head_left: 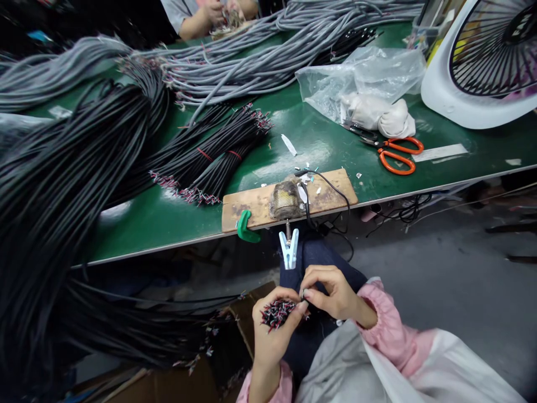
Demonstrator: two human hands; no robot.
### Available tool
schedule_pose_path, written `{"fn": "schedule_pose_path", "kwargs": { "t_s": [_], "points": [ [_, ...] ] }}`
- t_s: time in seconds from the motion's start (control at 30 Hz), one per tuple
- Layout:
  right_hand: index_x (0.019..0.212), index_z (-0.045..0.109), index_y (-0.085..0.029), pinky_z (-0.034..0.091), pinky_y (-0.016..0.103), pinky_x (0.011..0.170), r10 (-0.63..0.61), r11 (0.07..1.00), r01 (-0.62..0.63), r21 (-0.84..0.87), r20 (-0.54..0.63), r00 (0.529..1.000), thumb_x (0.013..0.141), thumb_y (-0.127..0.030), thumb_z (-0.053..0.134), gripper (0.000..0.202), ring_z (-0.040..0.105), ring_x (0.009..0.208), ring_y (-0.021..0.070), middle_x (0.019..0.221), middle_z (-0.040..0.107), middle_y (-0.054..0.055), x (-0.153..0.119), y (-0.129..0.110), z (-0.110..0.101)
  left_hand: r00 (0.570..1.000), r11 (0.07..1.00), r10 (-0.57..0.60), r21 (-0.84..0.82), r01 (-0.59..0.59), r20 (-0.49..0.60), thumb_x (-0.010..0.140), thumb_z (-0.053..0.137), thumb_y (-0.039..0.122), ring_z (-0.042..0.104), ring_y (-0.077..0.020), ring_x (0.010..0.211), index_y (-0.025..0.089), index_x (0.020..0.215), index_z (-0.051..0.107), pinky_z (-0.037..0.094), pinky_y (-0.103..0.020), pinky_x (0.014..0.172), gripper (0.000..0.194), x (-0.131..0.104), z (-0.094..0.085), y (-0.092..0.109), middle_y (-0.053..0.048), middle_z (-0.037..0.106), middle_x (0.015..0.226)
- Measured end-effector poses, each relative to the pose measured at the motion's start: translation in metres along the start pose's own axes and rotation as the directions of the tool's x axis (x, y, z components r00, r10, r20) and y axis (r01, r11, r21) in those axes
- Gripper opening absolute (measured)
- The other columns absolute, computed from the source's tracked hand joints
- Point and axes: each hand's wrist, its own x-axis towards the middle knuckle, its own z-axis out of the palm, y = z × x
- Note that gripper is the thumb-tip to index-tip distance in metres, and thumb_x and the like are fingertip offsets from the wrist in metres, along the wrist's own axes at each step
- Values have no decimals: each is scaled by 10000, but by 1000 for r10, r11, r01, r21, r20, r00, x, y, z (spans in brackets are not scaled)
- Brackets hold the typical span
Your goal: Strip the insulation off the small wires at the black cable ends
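My left hand [271,327] is closed around a bundle of black cables, whose stripped ends [277,314] show red, white and black wires. Close against it, my right hand [331,291] pinches the dark end of a single cable with thumb and forefinger. Both hands are over my lap, below the table edge. Just beyond them a light blue clothespin [288,249] hangs on the shaft of a small motor [286,200], which is fixed to a wooden board [251,206]. A green clamp [246,226] sits at the board's front edge.
Black cable bundles [218,151] and long grey cables [251,67] cover much of the green table [319,140]. Orange-handled scissors [398,154], a plastic bag [361,73] and a white fan [461,101] stand right. A cardboard box [168,386] is lower left. Another person's hands [222,14] work across the table.
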Motion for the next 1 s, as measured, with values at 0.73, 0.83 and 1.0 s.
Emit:
{"fn": "schedule_pose_path", "kwargs": {
  "t_s": [0.73,0.83,1.0],
  "points": [
    [875,750,-152,495,279,649,21,996,-26,80,65,998,951,-435,689,300,602,700,159,783,677,64,-1,3,2,1000,997,10,-81,-13,-30,819,799,262,594,-108,420,178,698,755,482,-187,442,154,-1,-7,-4,21,671,534],
    [807,711,-155,485,274,636,73,993,-76,91,32,997,938,-472,701,343,582,681,154,752,645,47,-2,4,5,1000,997,12,-79,-11,23,823,797,271,602,-117,423,172,691,757,482,-198,445,170,-1,-9,-4,6,683,541],
    [854,679,-149,465,243,573,237,952,-231,203,-5,972,969,-527,632,398,545,622,124,750,609,27,-1,2,5,998,993,62,-104,-59,26,829,792,220,647,-133,503,185,748,771,510,-214,514,91,-4,-10,-7,-1,706,607]
  ]
}}
